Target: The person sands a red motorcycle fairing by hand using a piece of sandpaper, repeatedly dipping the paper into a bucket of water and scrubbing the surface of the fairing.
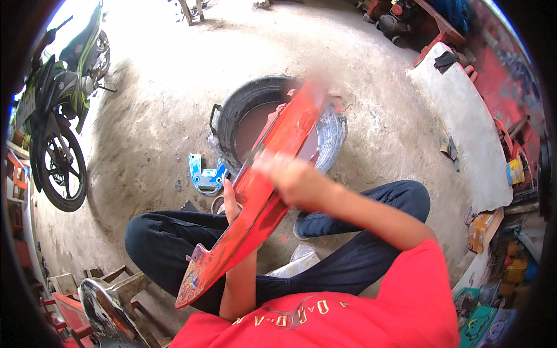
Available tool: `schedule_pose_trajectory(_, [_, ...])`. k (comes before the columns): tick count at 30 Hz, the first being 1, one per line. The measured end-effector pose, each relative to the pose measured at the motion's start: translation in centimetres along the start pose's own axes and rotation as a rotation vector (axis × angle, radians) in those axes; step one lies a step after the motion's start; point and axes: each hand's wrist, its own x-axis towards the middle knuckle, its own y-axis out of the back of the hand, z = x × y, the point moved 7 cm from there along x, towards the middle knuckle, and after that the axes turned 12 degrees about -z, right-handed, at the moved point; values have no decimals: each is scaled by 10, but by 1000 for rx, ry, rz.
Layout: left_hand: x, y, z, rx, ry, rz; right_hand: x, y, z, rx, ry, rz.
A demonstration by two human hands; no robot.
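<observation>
A long red motorcycle body panel (243, 214) lies slantwise across my lap, wet and scuffed, its far end blurred above a black tub (225, 124). My left hand (231, 201) grips it from beneath at the left edge, with most of the fingers hidden behind the panel. On the panel's upper face my right hand (297, 178) is curled and pressed down, smeared by motion. Whatever lies under its fingers cannot be made out. Murky reddish-brown water (250, 129) fills part of the tub, and a pinkish cloth-like piece (272, 118) shows beside the panel.
A blue and white plastic part (205, 174) lies on the concrete floor left of the tub. A motorcycle (61, 116) stands at the far left. Along the right side runs a pale slab (458, 127) with clutter behind it. A wooden stool-like frame (130, 296) sits at lower left.
</observation>
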Motion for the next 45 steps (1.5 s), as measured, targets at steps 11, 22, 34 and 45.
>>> schedule_pose_trajectory(11, [1,-6,-1,-92,3,8,-6,-4,-12,-54,32,-38])
schedule_pose_trajectory(22, [2,-3,-3,-132,45,-52,-5,-2,-29,75,141,-36])
schedule_pose_trajectory(34, [3,14,9,66,-62,156,0,3,-37,189,201,-89])
schedule_pose_trajectory(45, [-2,14,10,-118,-74,-41,0,3,-29,31,113,-14])
